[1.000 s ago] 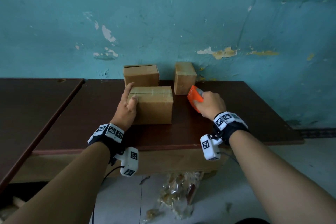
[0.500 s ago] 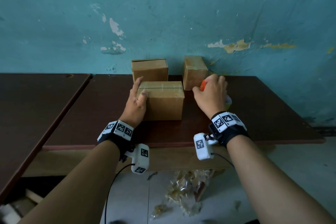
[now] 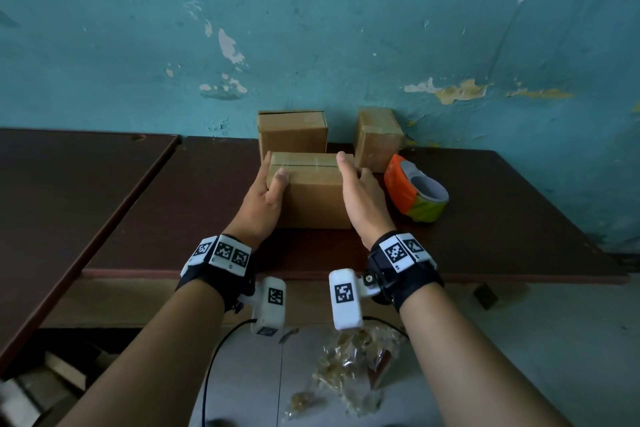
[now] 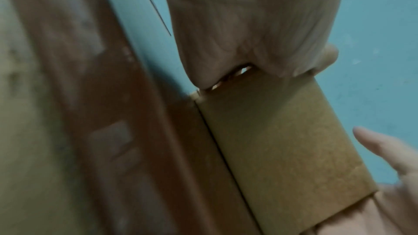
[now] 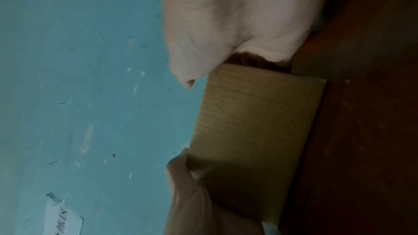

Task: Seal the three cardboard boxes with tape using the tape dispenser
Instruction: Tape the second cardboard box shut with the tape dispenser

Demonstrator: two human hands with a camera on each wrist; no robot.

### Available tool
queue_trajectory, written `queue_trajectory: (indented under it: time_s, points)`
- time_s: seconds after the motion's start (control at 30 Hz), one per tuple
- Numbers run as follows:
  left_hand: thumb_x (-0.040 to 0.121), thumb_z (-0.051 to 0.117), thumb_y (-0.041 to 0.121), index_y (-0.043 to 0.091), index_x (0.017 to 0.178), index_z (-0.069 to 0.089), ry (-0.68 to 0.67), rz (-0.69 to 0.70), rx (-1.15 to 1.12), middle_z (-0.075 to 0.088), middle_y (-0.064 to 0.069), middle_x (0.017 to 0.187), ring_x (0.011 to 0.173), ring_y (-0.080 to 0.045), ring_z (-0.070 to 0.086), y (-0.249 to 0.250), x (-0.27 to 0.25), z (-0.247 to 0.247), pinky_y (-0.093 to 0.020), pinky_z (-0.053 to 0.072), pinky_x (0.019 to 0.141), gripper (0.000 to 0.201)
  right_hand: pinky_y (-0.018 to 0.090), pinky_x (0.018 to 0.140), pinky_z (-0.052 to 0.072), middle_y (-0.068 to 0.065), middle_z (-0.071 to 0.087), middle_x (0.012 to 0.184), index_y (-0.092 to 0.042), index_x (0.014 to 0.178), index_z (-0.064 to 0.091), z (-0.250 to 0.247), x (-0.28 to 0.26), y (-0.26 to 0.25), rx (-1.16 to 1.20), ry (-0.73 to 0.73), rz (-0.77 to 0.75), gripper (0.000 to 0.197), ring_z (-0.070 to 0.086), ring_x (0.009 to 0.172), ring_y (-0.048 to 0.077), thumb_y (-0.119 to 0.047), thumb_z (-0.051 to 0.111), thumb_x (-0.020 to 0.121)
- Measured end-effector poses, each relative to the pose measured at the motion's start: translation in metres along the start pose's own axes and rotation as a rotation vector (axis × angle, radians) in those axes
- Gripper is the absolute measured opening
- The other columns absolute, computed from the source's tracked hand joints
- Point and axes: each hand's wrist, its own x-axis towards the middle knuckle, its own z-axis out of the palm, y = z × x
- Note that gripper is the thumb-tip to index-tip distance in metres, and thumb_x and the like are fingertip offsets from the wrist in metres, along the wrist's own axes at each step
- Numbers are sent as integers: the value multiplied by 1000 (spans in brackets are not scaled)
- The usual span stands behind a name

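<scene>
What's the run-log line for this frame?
left hand: grips front box | right hand: on box | tape dispenser: on table

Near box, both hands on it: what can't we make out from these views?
- Near box: far face hidden by the box itself, head view.
- Right hand: fingertips behind box edge.
- Left hand: wrist view blurred; palm blocks contact.
- Tape dispenser: blade not discernible.

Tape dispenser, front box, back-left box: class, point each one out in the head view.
tape dispenser [image 3: 401, 184], head view, orange side
front box [image 3: 317, 199], head view, near face
back-left box [image 3: 294, 139], head view, front face
</scene>
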Motion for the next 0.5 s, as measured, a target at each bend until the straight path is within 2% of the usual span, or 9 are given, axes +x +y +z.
queue_trajectory:
  time_s: [0.13,0.17,0.23,0.27,0.3,0.33,0.4,0.43,0.5]
  points:
    - [93,45,68,40,165,31,-40,-95,-95,47,4,162,147,-18,44,5,-3,-5,-48,33,126,78,48,117,40,8,52,156,-12,156,45,6,-2,-5,66,44,8,108,50,141,27,-91,50,83]
    - [91,48,68,42,159,41,-49,-133,-152,54,5,155,142,-18,50,6,-4,-7,-50,36,124,73,49,115,43,8,57,150,-10,150,52,8,-2,-7,66,59,-4,114,54,137,26,-96,52,75]
    - [86,51,73,39,147,59,-58,-215,-271,65,4,145,138,-20,56,10,-7,-7,-54,37,122,70,45,105,49,8,67,129,-10,122,64,11,4,-6,58,79,-26,118,62,122,25,-108,52,58]
    - [87,52,75,36,147,60,-41,-240,-317,64,4,147,140,-20,54,12,-8,-7,-53,34,124,72,41,97,49,7,68,118,-14,108,60,13,4,-8,41,82,-30,111,63,113,24,-110,51,53]
    - [89,51,75,34,150,57,-2,-249,-340,59,5,154,145,-18,49,15,-9,-7,-50,29,125,74,39,92,49,7,67,114,-15,104,58,15,5,-8,22,79,-41,108,64,109,23,-110,53,52]
    - [93,51,73,32,155,52,41,-241,-345,52,5,159,149,-16,43,21,-9,-6,-46,26,125,75,39,92,50,3,68,115,-12,104,59,17,5,-10,13,68,-50,111,64,109,22,-109,55,52]
    - [96,54,70,28,156,51,107,-202,-324,51,6,159,145,-12,44,28,-8,-4,-43,33,120,73,42,102,53,1,70,129,-10,128,65,18,3,-15,9,67,-74,121,65,118,20,-105,63,53]
    - [95,59,68,27,151,55,134,-181,-298,58,4,151,137,-13,53,32,-7,-3,-42,42,114,69,39,100,54,-1,69,129,-12,135,62,17,3,-16,13,67,-90,117,65,117,17,-99,68,57]
    - [94,68,61,30,141,62,157,-136,-239,71,3,130,118,-16,68,35,-6,-3,-42,56,103,57,24,85,51,-10,66,117,-17,132,57,16,1,-18,32,70,-119,92,63,104,5,-80,80,70]
